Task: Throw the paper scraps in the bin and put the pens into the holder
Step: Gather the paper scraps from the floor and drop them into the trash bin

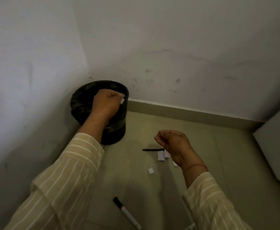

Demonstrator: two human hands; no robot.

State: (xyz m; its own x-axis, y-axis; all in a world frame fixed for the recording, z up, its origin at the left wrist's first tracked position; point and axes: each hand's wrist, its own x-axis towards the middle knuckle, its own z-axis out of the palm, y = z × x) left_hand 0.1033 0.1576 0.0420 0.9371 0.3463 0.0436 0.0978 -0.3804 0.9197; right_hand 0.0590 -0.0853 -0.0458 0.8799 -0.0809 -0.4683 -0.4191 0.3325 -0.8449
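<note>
A black bin [83, 100] lined with a dark bag stands in the corner of the room. My left hand [106, 103] hovers over its opening, closed on a small white paper scrap [122, 101]. My right hand [174, 143] hangs above the floor with its fingers curled; nothing shows in it. Below it lie several white paper scraps [160, 156] [151, 170] and a thin black pen [151, 149]. A white marker with a black cap [126, 213] lies nearer to me. No pen holder is in view.
Two white walls meet behind the bin, with a skirting strip [185, 112] along the floor. A pale box-like edge [277, 146] stands at the right. The floor [235, 163] is beige.
</note>
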